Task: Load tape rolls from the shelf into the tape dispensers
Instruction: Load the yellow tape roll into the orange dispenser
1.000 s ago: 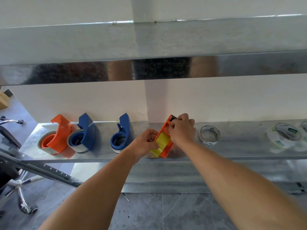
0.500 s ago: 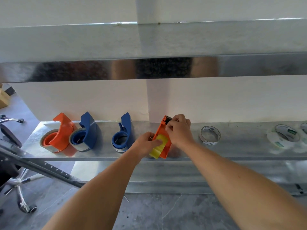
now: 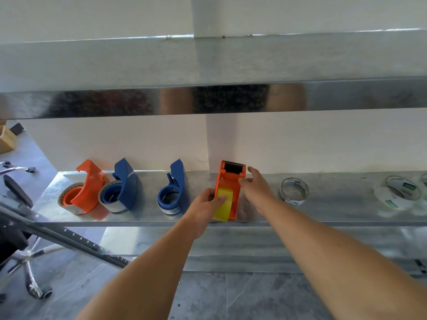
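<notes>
An orange tape dispenser (image 3: 231, 181) with a yellow tape roll (image 3: 223, 205) in it stands on the metal shelf (image 3: 323, 211), its toothed blade at the far end. My left hand (image 3: 204, 204) grips the yellow roll and the dispenser's near left side. My right hand (image 3: 256, 188) hovers beside the dispenser's right edge with relaxed fingers, its thumb touching the orange side. A clear tape roll (image 3: 294, 191) lies flat to the right. Farther right lies another clear roll (image 3: 401, 192) with a white and green core.
Left on the shelf stand an orange dispenser (image 3: 85, 190) and two blue dispensers (image 3: 122, 188) (image 3: 174, 192), each with a roll in it. An upper shelf's metal edge (image 3: 208, 98) hangs above. An office chair (image 3: 20, 227) and a slotted metal rail (image 3: 69, 241) are at the lower left.
My right hand has let go of the dispenser's blade end and drawn back to the right with its fingers loosened. The dispenser now stands straight on the shelf; my left hand still holds it.
</notes>
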`<state>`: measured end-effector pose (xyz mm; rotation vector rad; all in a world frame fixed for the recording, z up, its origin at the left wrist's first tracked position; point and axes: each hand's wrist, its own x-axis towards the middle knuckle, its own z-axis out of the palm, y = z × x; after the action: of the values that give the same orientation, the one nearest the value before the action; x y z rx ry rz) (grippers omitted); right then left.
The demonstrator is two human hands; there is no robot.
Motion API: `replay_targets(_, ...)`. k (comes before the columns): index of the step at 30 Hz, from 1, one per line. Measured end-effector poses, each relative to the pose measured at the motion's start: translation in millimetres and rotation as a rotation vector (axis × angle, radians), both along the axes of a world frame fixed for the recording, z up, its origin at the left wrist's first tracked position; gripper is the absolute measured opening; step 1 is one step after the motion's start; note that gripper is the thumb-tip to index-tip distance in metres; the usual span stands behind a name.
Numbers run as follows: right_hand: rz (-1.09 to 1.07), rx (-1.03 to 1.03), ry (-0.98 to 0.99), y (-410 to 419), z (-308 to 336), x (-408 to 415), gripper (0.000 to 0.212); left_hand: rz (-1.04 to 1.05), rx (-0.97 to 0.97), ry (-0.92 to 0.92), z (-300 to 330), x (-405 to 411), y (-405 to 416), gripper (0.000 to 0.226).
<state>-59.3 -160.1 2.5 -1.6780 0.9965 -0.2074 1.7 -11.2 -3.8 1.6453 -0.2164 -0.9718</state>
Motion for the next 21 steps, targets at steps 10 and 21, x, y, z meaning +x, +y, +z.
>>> replay_targets(10,-0.045,0.191,-0.217,3.4,-8.8,-8.5,0.053,0.033,-0.019,0.057,-1.9,3.9,0.1,0.020)
replay_targets(21,0.006,0.189,-0.318,16.2,-11.0,-13.9,0.021,0.084,0.013,0.005,-3.2,5.6,-6.6,0.017)
